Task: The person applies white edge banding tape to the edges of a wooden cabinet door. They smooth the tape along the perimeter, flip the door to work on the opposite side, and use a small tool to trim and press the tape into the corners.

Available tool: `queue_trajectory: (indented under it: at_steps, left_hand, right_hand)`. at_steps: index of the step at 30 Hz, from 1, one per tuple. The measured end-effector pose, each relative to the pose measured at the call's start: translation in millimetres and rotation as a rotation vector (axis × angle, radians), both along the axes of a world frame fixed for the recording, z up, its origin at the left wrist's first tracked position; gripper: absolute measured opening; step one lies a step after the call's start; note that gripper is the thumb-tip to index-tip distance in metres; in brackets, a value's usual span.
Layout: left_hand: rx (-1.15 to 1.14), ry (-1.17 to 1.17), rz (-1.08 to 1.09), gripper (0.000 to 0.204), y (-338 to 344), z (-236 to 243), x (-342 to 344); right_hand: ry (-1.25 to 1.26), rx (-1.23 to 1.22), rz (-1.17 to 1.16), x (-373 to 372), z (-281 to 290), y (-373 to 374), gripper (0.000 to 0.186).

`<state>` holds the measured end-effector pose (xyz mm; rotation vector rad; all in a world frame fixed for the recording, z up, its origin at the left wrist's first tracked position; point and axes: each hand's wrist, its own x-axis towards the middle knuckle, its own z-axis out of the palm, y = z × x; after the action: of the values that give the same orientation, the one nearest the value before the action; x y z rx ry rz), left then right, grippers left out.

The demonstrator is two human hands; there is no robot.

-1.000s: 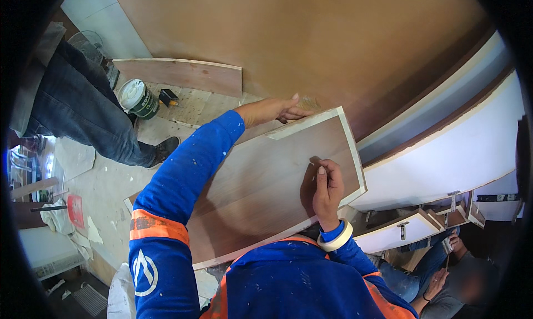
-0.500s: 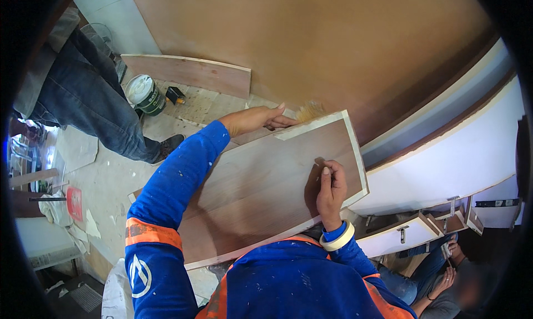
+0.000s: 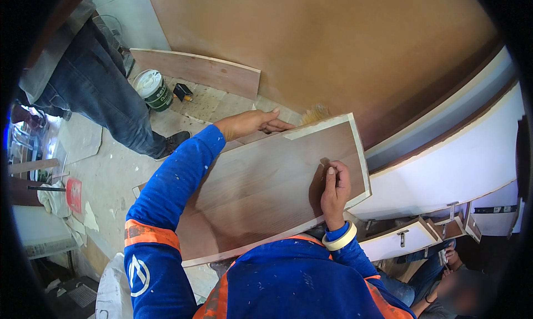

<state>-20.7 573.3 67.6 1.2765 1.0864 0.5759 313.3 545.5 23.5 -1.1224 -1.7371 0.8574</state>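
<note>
Leftward along the far edge of the long, flat brown wooden board with off-white edging [image 3: 266, 191], which lies just in front of the person, the bare left hand [image 3: 250, 123] has shifted; pale yellow brush bristles [image 3: 315, 114] show beyond that edge, though with its fingers partly hidden I cannot tell whether that grip is clamped on the brush. Over the board's right half, the bare right hand [image 3: 335, 192] has thumb and curled fingers together.
</note>
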Motion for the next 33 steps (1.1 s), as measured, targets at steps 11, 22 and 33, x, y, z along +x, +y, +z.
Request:
queue_trajectory:
  at_steps: [11, 22, 33]
  left_hand:
    - [-0.018, 0.014, 0.054, 0.079, -20, 9, -8]
    - [0.385, 0.176, 0.644, 0.065, -66, 10, -12]
    - [0.910, 0.587, 0.902, 0.025, -96, 6, 34]
  right_hand:
    - [0.010, -0.007, -0.011, -2, 3, 0, 0.022]
    - [-0.308, 0.285, 0.171, -48, 40, 7, 0.021]
    - [-0.503, 0.475, 0.180, -83, 40, 39, 0.011]
